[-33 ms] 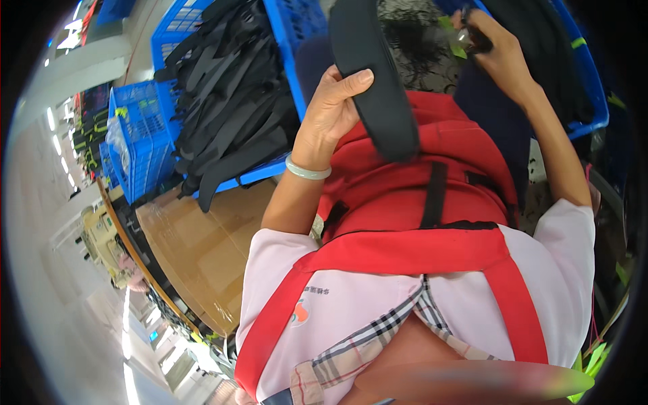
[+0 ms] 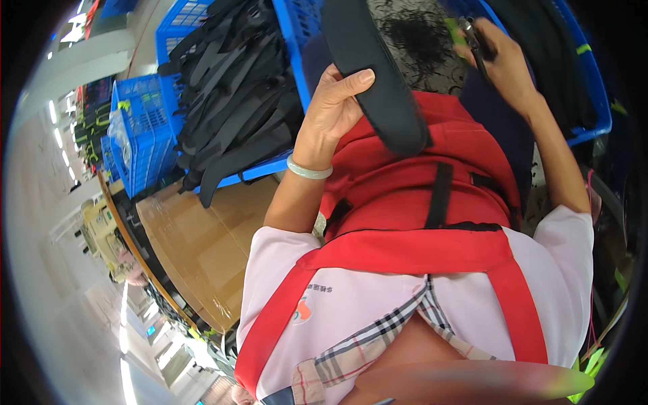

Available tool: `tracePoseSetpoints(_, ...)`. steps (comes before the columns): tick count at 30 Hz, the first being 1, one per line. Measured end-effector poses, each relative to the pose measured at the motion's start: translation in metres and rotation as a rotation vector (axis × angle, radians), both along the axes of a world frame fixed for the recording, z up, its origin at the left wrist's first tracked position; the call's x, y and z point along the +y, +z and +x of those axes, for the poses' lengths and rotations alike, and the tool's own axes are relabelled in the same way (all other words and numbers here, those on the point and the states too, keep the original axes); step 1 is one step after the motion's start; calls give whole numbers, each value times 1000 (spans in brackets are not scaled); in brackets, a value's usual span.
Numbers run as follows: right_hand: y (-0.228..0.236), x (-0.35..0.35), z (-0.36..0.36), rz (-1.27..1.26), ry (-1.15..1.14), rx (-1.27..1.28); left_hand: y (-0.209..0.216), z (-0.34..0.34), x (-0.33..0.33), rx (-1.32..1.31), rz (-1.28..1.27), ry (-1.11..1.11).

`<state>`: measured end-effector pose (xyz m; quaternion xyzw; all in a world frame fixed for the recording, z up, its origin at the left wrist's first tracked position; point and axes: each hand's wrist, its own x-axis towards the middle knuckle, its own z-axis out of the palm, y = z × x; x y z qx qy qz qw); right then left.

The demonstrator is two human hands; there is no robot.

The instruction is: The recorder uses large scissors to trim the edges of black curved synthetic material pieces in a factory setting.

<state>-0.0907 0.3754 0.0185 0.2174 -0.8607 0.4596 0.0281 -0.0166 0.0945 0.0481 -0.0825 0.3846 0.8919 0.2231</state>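
- I am watching the left hand (image 2: 334, 111) closing around a black padded strap (image 2: 374, 74), thumb lying across its near face and fingers wrapping behind one edge, so the grip is firm and nearly closed on the strap.
- The strap is running long from the top of the view down to a rounded end that is resting against the red bag (image 2: 432, 182) on the person's lap; its long axis is tilting slightly, with the rounded end pointing toward the person.
- The right hand (image 2: 503, 67) is curling tightly around a small dark tool (image 2: 472, 37) at the upper right; I cannot tell what kind of tool it is.
- A pale bangle (image 2: 308, 170) is sitting on the left wrist.
- The red bag is showing black webbing strips (image 2: 440, 192) crossing its face.
- A blue crate (image 2: 287, 30) to the left is holding a heaped pile of black straps (image 2: 233, 94), some spilling over its near edge.
- Another blue crate (image 2: 138, 135) is standing further left; I cannot make out its contents.
- A blue bin (image 2: 594, 101) at the upper right is holding dark material.
- A brown cardboard sheet (image 2: 196, 243) is lying below the first crate's near edge, giving open room at the left of the lap.
- Between the crates and the bag the space is tight.
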Motion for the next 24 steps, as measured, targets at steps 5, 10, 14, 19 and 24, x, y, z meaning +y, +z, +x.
tracePoseSetpoints(5,26,-42,62,-421,209,-593,-2,16,-27,134,-42,301)
tracePoseSetpoints(10,34,-80,79,-547,157,-789,-6,22,-24,205,-110,350)
tracePoseSetpoints(14,38,-95,71,-553,214,-769,-12,27,-14,162,-57,311)
tracePoseSetpoints(19,40,-78,75,-237,214,-652,-11,28,-25,186,-111,331)
tracePoseSetpoints(24,45,-54,85,-46,370,-582,-15,36,-35,196,-107,319)
